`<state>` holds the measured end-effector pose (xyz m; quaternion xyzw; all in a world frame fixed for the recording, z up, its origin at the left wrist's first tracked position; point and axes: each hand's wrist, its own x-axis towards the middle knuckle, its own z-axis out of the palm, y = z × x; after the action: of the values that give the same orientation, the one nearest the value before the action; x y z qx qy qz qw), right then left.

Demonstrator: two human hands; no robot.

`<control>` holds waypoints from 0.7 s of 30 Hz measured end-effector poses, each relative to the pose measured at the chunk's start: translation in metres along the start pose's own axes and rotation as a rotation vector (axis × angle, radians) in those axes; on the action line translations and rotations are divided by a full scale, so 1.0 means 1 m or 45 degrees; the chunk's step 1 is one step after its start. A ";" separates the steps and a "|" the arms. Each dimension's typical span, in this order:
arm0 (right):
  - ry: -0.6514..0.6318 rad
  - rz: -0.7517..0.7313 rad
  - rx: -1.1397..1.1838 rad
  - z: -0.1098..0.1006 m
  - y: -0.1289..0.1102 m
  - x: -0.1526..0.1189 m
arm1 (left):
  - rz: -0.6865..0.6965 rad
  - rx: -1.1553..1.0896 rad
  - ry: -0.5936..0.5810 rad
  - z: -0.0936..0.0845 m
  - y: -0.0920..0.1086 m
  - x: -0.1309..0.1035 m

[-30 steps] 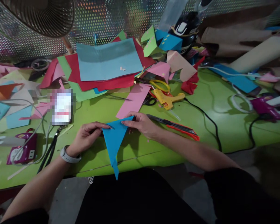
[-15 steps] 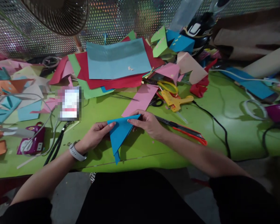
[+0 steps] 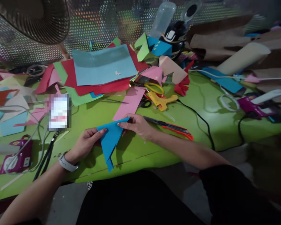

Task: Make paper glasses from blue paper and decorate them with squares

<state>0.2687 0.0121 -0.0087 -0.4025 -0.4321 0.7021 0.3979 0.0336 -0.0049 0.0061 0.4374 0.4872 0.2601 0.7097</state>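
Note:
A folded blue paper (image 3: 110,137) hangs between my hands above the green table, its narrow tip pointing down toward the front edge. My left hand (image 3: 87,140) pinches its upper left corner, thumb on top. At the upper right corner my right hand (image 3: 137,125) grips the fold between thumb and fingers. Just behind the paper lies a pink strip (image 3: 130,102). To the right of my right hand is a black and orange cutter (image 3: 170,126), and behind that a yellow glue gun (image 3: 162,100).
Stacked coloured sheets (image 3: 104,67) lie at the back, near a fan (image 3: 35,18). A phone (image 3: 59,112) with a black strap, cables and a purple device (image 3: 18,156) are on the left. Dark scissors (image 3: 145,102) rest by the pink strip. A paper roll (image 3: 244,59) lies at the right.
The camera view has turned right, so the table items appear shifted left. Both hands keep their hold on the blue paper, which looks almost unchanged in shape.

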 end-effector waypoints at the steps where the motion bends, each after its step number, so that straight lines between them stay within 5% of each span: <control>1: -0.010 0.013 0.012 0.000 -0.001 0.000 | -0.016 -0.007 0.003 0.000 0.001 0.000; 21: 0.042 0.042 0.042 -0.002 -0.001 0.000 | -0.042 -0.075 -0.041 0.000 -0.001 0.003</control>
<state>0.2708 0.0127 -0.0080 -0.4145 -0.4072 0.7089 0.3998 0.0352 -0.0031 0.0036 0.4123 0.4751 0.2555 0.7342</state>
